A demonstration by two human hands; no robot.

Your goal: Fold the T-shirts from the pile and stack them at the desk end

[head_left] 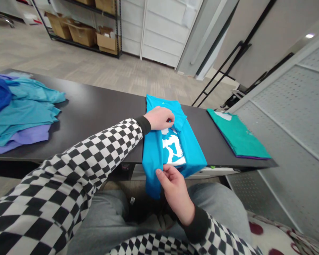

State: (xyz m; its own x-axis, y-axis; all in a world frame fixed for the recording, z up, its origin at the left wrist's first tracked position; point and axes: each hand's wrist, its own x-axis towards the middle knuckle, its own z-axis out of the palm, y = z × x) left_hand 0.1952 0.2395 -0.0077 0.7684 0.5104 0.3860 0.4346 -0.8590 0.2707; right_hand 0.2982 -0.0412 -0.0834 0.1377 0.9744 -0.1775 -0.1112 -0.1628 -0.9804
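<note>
A bright blue T-shirt (172, 156) lies partly folded across the dark table (95, 106), with a white print showing in its middle. Its lower part hangs over the table's front edge. My left hand (159, 118) pinches a folded edge of the shirt near the top of the print. My right hand (174, 187) grips the shirt's near edge between thumb and fingers, close to the overhang. Both of my sleeves are black-and-white checked.
A loose pile of blue, teal and purple shirts (22, 111) lies at the table's left end. A folded green shirt (238, 134) lies to the right. Shelves holding cardboard boxes (82, 35) stand beyond on a carpeted floor, and a perforated panel (289, 117) stands at right.
</note>
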